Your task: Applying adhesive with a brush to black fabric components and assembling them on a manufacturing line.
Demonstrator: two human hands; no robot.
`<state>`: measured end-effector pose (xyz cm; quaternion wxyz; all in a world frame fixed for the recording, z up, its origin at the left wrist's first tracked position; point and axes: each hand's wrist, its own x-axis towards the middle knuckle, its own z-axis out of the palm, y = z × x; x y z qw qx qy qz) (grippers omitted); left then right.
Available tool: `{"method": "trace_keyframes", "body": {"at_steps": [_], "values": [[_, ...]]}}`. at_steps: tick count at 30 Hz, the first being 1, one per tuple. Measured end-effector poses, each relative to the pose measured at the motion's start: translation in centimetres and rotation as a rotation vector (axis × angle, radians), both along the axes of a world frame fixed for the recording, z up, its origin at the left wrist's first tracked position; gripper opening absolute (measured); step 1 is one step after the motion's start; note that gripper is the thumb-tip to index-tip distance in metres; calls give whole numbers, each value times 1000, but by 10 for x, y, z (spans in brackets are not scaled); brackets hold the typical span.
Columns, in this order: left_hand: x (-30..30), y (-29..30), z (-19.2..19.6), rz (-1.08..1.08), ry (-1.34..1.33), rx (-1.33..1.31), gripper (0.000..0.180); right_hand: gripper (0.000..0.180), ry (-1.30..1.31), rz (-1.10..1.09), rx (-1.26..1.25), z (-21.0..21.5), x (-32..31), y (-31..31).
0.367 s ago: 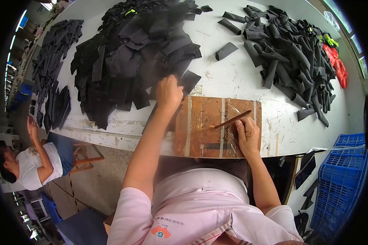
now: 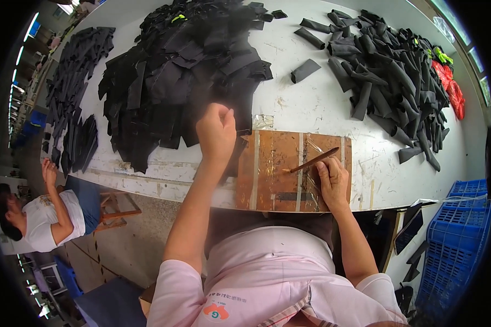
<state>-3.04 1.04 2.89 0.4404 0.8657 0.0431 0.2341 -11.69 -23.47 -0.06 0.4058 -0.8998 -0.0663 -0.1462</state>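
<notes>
My left hand is closed in a pinch at the near edge of a large heap of flat black fabric pieces. A dark fabric piece extends from its fingertips; the exact grip is partly hidden. My right hand rests at the right side of a brown board with pale tape strips. Between its thumb and fingers it holds a slim dark brown stick with a pale tip, slanting down to the left over the board. Another black piece lies by the board's left edge, partly behind my left wrist.
Rolled black fabric tubes are heaped at the right, beside a red plastic bag. One tube lies apart. More dark strips lie far left. Blue crates stand below right; a seated person is at the left.
My left hand has shifted slightly left and turned, and the dark piece by its fingers has swung from slanted to nearly upright. My right hand and stick keep their place on the board.
</notes>
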Motion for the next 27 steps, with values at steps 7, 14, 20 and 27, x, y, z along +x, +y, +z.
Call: {"method": "trace_keyframes", "body": {"at_steps": [7, 14, 20, 27], "values": [[-69, -8, 36, -117, 193, -882, 9, 14, -74, 16, -65, 0, -7, 0], [-149, -35, 27, -384, 312, -1086, 10, 23, -104, 263, 65, 66, -31, 41], [-176, -49, 21, -515, 349, -917, 10, 20, 677, 377, 829, 79, -30, 44], [-133, -17, 44, -561, 513, -1153, 30, 16, 666, 539, 516, 88, -25, 28]]}}
